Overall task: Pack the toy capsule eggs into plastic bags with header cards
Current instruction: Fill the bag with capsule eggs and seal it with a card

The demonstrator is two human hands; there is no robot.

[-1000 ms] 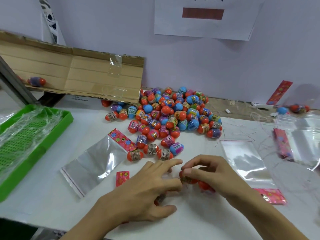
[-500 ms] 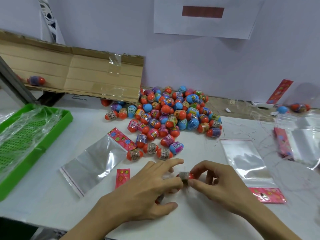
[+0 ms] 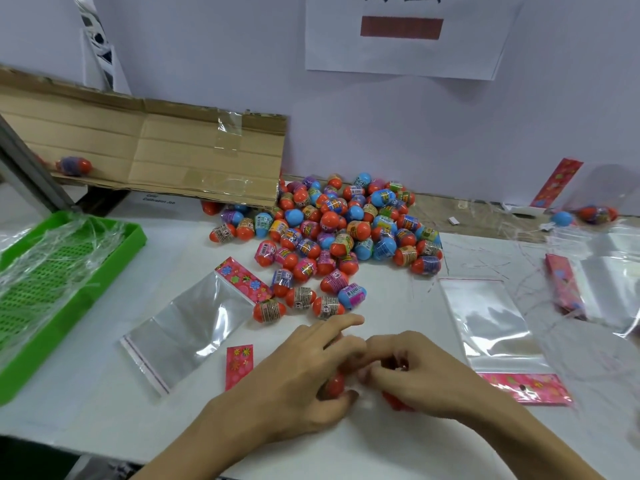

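Note:
My left hand [image 3: 298, 379] and my right hand [image 3: 426, 375] meet low in the middle of the table, fingers curled around orange capsule eggs. One orange egg [image 3: 335, 385] shows under my left fingers; another orange egg [image 3: 394, 401] peeks from beneath my right palm. Whether a bag is around them is unclear. A large pile of capsule eggs [image 3: 332, 233] lies behind the hands. One clear bag with a pink header card [image 3: 194, 323] lies flat to the left, another bag [image 3: 495, 330] to the right.
A green tray [image 3: 72, 289] with crumpled film stands at the left. A flattened cardboard box [image 3: 145, 150] leans on the back wall, one egg [image 3: 74, 166] on it. A loose pink card [image 3: 239, 365] lies near my left hand. More bags and cards [image 3: 588, 282] lie far right.
My right hand has drawn closer to my left and closed over the eggs. The egg that showed between the fingertips is now mostly covered.

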